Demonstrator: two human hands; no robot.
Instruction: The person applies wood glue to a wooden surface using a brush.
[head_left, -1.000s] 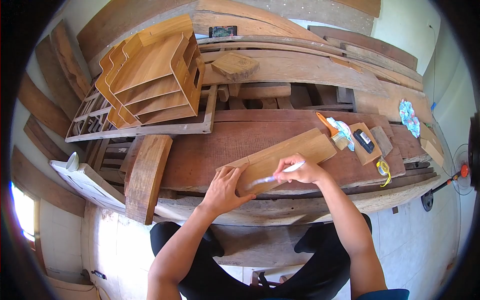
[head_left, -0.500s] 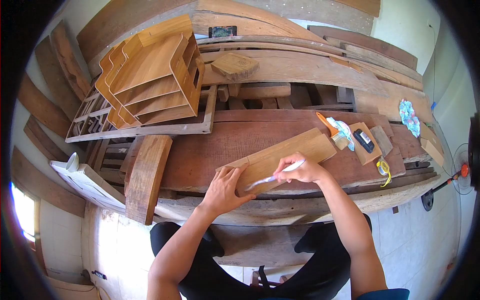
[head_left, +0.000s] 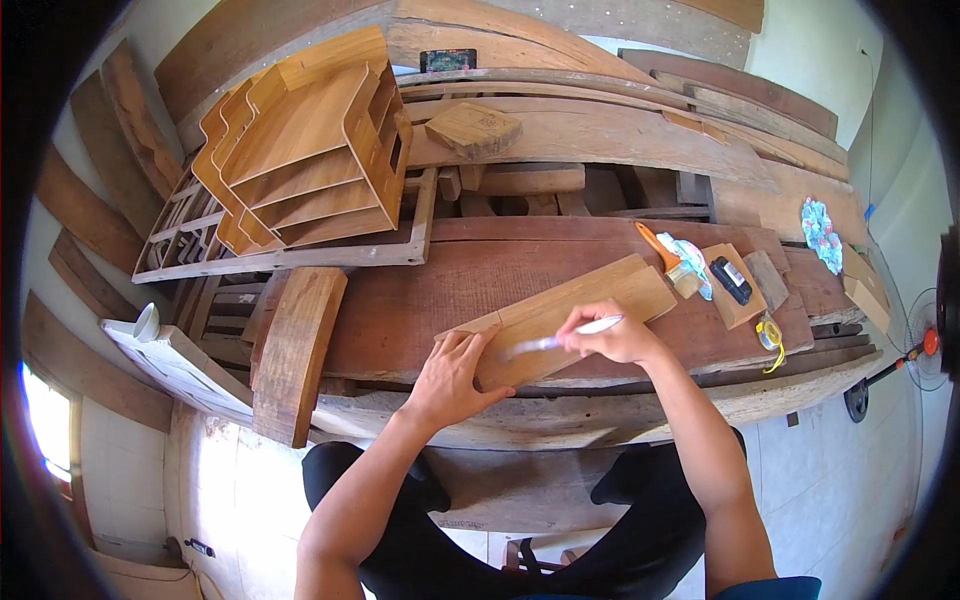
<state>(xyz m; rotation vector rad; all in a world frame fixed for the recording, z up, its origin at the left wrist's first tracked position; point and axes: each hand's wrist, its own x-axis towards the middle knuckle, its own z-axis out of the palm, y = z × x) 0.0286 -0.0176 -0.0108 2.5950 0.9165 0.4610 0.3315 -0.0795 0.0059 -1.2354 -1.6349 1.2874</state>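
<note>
A light-brown wooden board point(head_left: 590, 305) lies slanting across a wide reddish-brown plank point(head_left: 400, 300). My left hand point(head_left: 450, 378) spans the board's left end, fingers over its top and thumb stretched along the near edge, holding it. In my right hand point(head_left: 608, 335), closed in a pen-like grip, is a slim brush point(head_left: 545, 344) with a white handle. The brush tip is smeared by motion and reaches down to the board's face, a little right of my left fingers.
Right of the board are a wide paintbrush point(head_left: 655, 245), crumpled cloth point(head_left: 690, 257), a black object point(head_left: 731, 279) on a wood block and a tape measure point(head_left: 768, 333). A wooden paper organizer point(head_left: 300, 170) stands back left. A thick timber point(head_left: 298, 355) juts out left. A fan point(head_left: 925, 340) stands right.
The brush tip has shifted slightly up and right along the board, and my right hand has moved with it. My left hand stays on the board's end.
</note>
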